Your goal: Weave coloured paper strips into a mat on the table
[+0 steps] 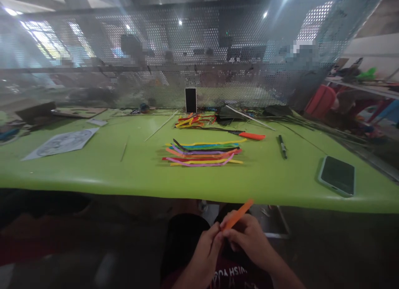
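Head view: both hands low at centre, just in front of the near edge of a green table point(124, 174), close together over the person's lap. Left hand point(209, 242) curled nearly closed, thumb and forefinger brought together at the lower end of an orange strip point(238, 215). Right hand point(245, 233) partly curled, thumb on the near side of the same strip and fingers bent behind it, pinching it a little above the left fingertips. Fingertips of the two hands all but touching; exact contact too small to make out. Strip is flat and straight, held in the air; long axis runs diagonally, from the fingertips at lower left up to the free end at upper right, which points away from the body toward the table edge. On the table ahead, a row of coloured strips point(204, 154) lies roughly parallel, long axes left to right, some ends bent upward. Behind these, a tool with an orange-red handle point(252, 136), handle toward the right; beyond it, a loose heap of strips point(193, 121), mostly yellow, red and orange. Right side: a black pen point(282, 146) lying nearly fore-and-aft, and a phone point(338, 176) flat near the front edge. Left side: a printed sheet point(62, 142), lying at a slant. Perforated screen point(199, 43) stands across the back.
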Motion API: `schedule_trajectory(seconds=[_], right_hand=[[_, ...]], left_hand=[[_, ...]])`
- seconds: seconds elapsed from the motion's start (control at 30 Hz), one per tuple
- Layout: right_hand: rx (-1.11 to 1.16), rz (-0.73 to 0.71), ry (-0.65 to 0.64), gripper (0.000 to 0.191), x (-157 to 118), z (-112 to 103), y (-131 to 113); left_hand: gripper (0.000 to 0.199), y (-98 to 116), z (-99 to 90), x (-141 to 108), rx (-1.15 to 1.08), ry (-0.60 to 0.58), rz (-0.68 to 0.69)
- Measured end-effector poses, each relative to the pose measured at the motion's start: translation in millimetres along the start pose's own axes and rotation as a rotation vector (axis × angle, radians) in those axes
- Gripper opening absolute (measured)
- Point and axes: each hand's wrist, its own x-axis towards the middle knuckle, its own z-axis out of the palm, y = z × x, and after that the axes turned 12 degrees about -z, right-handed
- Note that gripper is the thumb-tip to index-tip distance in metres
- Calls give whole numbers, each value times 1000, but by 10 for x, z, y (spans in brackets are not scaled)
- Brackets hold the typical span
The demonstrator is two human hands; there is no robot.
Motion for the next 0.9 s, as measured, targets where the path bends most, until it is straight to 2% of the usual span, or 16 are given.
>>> schedule_trajectory(seconds=[0.07, 0.13, 0.27, 0.37, 0.5, 0.67, 0.8, 0.9], right_hand=[[20, -8, 12, 32, -3, -6, 13], [31, -6, 13, 31, 3, -33, 6], [18, 8, 23, 31, 41, -111, -16], [25, -2, 31, 31, 88, -165, 3], [52, 10, 39, 32, 131, -162, 40], [64, 140, 9, 28, 129, -39, 62], [67, 157, 18, 26, 133, 10, 112], [50, 134, 23, 27, 140, 8, 131]], left_hand=[[66, 64, -1, -6, -15, -34, -4], [64, 48, -10, -18, 5, -28, -65], [66, -131, -55, -13, 75, 10, -206], [69, -198, -99, 22, 175, -13, -202], [70, -70, -140, 44, 285, -87, -158], [73, 105, -185, 18, 293, -68, -165], [73, 87, -224, -1, 294, -90, -208], [74, 45, -230, -22, 323, -49, -257]])
